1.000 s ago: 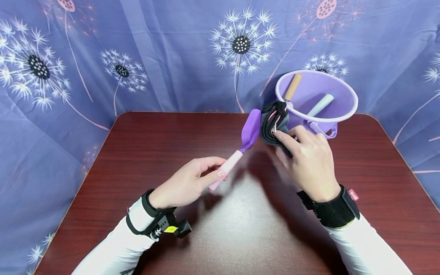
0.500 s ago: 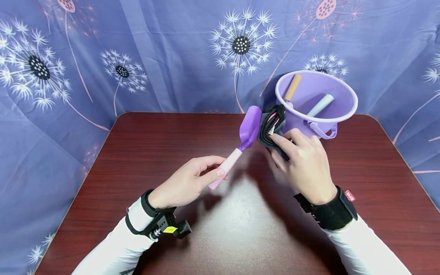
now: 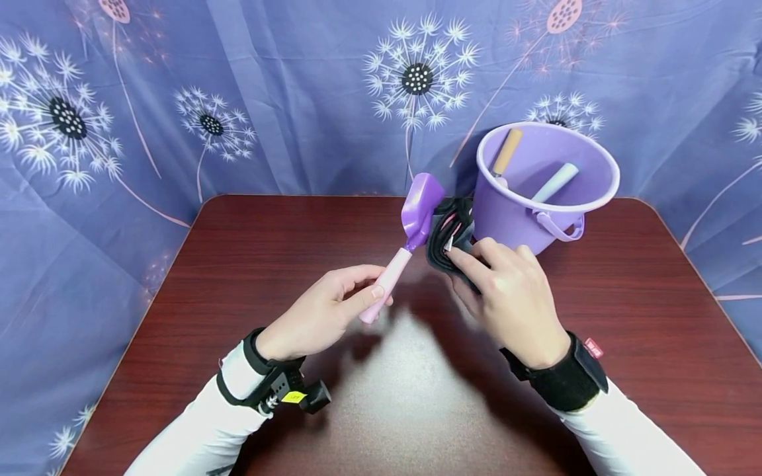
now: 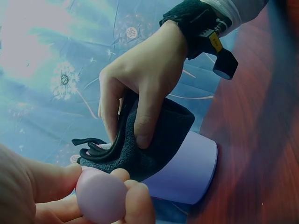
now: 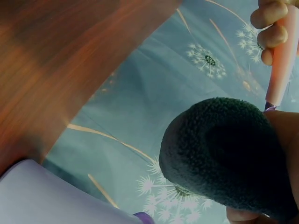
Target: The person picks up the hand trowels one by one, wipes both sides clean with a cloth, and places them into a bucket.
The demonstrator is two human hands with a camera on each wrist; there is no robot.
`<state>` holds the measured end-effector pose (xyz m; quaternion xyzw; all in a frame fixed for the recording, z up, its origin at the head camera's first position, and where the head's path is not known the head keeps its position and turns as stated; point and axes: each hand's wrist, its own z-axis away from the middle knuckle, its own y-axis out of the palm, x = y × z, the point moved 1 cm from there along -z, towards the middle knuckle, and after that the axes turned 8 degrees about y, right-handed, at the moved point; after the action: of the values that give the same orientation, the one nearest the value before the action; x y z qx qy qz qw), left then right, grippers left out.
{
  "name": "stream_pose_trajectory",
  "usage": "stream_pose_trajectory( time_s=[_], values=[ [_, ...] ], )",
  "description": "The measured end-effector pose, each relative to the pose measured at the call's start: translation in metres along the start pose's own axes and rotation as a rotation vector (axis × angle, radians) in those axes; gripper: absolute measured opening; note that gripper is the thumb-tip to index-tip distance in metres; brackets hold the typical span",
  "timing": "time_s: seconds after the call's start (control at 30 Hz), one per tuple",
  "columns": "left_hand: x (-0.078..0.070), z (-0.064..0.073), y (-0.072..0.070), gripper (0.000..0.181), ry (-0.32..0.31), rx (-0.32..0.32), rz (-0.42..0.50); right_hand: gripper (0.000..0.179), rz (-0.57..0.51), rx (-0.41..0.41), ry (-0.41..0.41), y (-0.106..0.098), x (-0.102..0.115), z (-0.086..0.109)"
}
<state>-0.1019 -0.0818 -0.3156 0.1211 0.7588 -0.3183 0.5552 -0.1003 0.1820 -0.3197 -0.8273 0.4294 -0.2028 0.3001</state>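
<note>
My left hand [image 3: 324, 307] grips the pink handle of a hand trowel [image 3: 389, 281], whose purple scoop-shaped blade points up and away above the table. A folded dark cloth [image 3: 440, 244] with a white tag is pinched in my right hand [image 3: 512, 297], just right of the blade. Whether cloth and blade touch I cannot tell. In the left wrist view, the rounded handle end [image 4: 103, 198] sits between thumb and fingers, with the fuzzy dark cloth [image 4: 163, 123] behind it. The right wrist view has the cloth [image 5: 210, 149] covering the blade.
A purple bucket [image 3: 506, 211] stands at the back right of the brown table [image 3: 286, 231]. Inside it lean a wooden-handled tool [image 3: 507, 152] and a light-blue handle [image 3: 556, 182]. A blue dandelion-print curtain [image 3: 315, 99] hangs behind the table.
My right hand and the cloth have moved left and nearer to me, away from the bucket. The trowel's blade has swung left and turned a little; my left hand has barely moved.
</note>
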Motion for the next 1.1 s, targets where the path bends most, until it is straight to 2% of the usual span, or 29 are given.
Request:
stream_pose_trajectory(
  time_s=[0.33, 0.53, 0.67, 0.83, 1.1],
  values=[
    [0.001, 0.000, -0.001, 0.026, -0.053, -0.022, 0.138, 0.026, 0.000, -0.029, -0.070, -0.001, 0.011, -0.001],
    [0.001, 0.000, -0.002, 0.025, -0.034, -0.031, 0.203, 0.024, 0.009, -0.048, -0.105, -0.004, 0.017, -0.005],
    [0.001, -0.001, -0.002, 0.025, -0.023, -0.027, 0.311, 0.023, 0.014, -0.057, -0.123, -0.004, 0.019, -0.007],
    [0.000, -0.002, -0.002, 0.025, -0.019, -0.010, 0.410, 0.024, 0.013, -0.051, -0.099, -0.001, 0.013, -0.004],
    [0.000, 0.000, -0.004, 0.024, -0.009, 0.025, 0.431, 0.029, 0.002, 0.002, 0.007, 0.006, -0.006, 0.002]
  ],
)
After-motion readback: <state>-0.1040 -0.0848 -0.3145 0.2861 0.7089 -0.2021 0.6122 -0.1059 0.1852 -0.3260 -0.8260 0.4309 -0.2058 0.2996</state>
